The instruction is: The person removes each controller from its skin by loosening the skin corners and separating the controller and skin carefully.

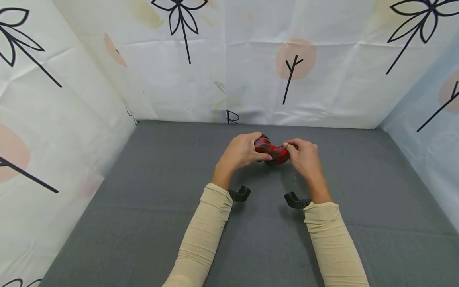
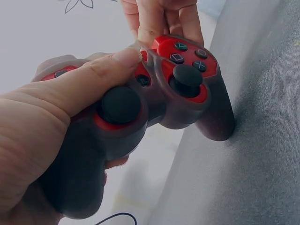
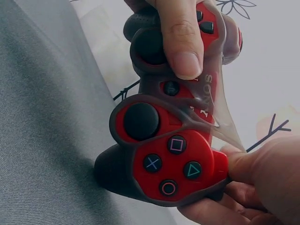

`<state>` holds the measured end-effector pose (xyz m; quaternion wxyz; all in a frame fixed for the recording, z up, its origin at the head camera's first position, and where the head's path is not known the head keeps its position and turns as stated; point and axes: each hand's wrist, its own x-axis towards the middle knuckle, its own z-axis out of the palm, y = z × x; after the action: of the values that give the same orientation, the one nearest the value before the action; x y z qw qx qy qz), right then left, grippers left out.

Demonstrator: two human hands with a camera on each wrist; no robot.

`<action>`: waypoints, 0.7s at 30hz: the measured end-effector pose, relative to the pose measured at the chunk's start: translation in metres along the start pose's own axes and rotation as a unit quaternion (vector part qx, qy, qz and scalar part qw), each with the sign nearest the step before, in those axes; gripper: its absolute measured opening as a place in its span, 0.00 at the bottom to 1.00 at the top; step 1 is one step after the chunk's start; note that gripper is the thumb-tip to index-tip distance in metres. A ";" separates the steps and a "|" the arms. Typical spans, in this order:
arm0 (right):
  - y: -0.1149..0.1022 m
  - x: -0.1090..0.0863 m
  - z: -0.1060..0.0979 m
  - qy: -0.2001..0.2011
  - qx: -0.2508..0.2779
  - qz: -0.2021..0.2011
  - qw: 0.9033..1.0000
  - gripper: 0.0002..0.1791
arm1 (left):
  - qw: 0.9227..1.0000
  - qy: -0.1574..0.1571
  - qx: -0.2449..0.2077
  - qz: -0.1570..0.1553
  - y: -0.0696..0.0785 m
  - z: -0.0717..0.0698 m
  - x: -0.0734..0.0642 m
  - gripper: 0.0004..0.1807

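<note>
Over the table [image 1: 154, 179], your left hand [image 1: 242, 150] grips one end of the red controller [image 3: 166, 112], while your right hand [image 1: 304, 157] pinches the stretched edge of the translucent cover [image 3: 226, 122] near the other end. If you pull too hard or lose that pinch, the cover could tear or snap back and jolt the controller from your hold. Its back is hidden, and the cover's clear edges are hard to make out.
</note>
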<state>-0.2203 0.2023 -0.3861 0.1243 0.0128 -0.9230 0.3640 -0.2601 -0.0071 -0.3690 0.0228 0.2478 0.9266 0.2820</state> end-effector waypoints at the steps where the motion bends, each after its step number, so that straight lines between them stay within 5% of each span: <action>1: 0.000 0.000 0.000 -0.002 0.004 0.005 1.000 0.18 | 1.000 0.000 0.000 0.003 0.000 0.000 0.000 0.26; 14: 0.005 0.000 0.003 -0.006 0.025 0.053 0.998 0.17 | 0.999 0.003 0.011 0.046 -0.007 0.002 0.003 0.26; 21: 0.008 0.002 0.004 -0.009 0.044 0.092 0.995 0.17 | 1.000 0.001 -0.021 0.011 -0.008 0.003 0.005 0.27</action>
<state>-0.2242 0.2054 -0.3940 0.0811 -0.0628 -0.9043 0.4144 -0.2674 -0.0092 -0.3755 0.0240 0.2568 0.9178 0.3018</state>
